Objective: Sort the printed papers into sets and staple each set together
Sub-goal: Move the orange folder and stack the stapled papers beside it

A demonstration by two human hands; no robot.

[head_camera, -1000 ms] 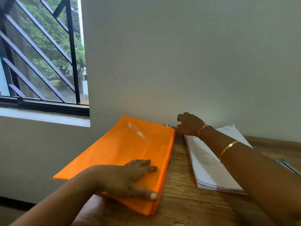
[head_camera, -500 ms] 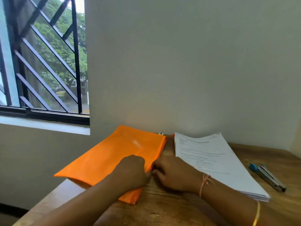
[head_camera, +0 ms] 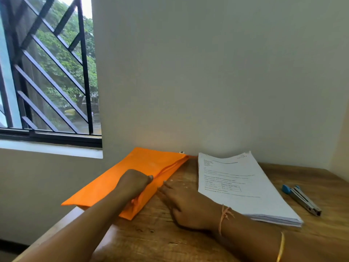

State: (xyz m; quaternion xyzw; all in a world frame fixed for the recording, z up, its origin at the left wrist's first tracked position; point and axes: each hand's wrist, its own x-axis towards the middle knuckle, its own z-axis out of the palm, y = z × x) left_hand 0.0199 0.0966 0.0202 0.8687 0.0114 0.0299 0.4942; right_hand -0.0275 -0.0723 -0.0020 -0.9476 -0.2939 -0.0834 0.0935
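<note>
An orange zip pouch (head_camera: 143,163) lies on the left of the wooden table (head_camera: 170,239), its left part hanging over the table's edge. Its right edge gapes open along the zip. My left hand (head_camera: 135,183) rests on the pouch with fingers curled, gripping the top layer beside the opening. My right hand (head_camera: 181,203) lies flat on the table, its straight fingertips touching the pouch's open edge. A thick stack of printed papers (head_camera: 236,186) sits just right of my right hand. A blue and metal stapler (head_camera: 300,199) lies beyond the stack.
The pale wall (head_camera: 217,82) runs right behind the table's far edge. A barred window (head_camera: 47,72) is at the left with its sill above the pouch's level. The table's left edge (head_camera: 62,224) runs diagonally under my left forearm.
My right hand came from the pouch's far corner to its near end along the zip edge, which now gapes. Its fingers have straightened. My left hand went from flat to gripping the top layer.
</note>
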